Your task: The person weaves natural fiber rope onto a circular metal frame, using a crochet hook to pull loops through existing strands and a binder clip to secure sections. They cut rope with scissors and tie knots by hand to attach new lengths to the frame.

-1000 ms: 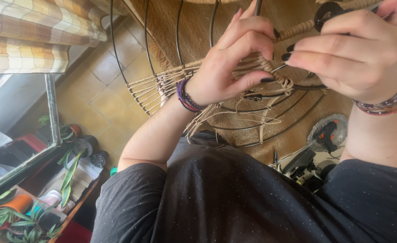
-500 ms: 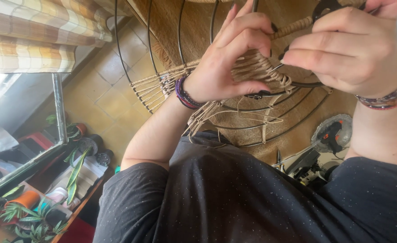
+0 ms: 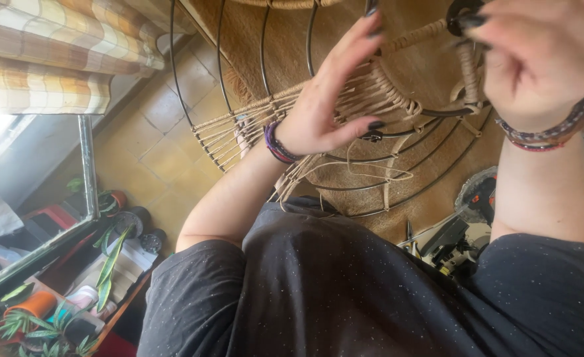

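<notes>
My left hand [image 3: 332,109] is loose, fingers spread and half curled, dark nails showing; the palm rests against the woven cord [image 3: 371,92], with the thumb tip down by a dark wire ring. It grips nothing that I can see. A purple beaded bracelet [image 3: 275,144] sits on that wrist.

My right hand [image 3: 537,63] is up at the top right, fingers bent inward toward a black round knob [image 3: 460,12] and the cord-wrapped spoke [image 3: 467,69] under it. I cannot tell whether it pinches the cord or only touches it; the fingertips are blurred. Bracelets [image 3: 543,132] are stacked on that wrist.

The work piece is a round black wire frame [image 3: 219,66], partly woven with tan cord. It lies right under and between both hands, ahead of my chest. The woven patch runs from the left wrist up to the right hand. Loose cord ends [image 3: 371,172] hang below the left hand, near my dark shirt [image 3: 345,291].

Further out: tan rug [image 3: 252,39] beneath the frame, tiled floor [image 3: 153,152] to the left, checked curtain [image 3: 47,59] in the upper left, potted plants [image 3: 34,317] in the lower left. Tools and clutter [image 3: 464,231] are on the floor by my right arm.
</notes>
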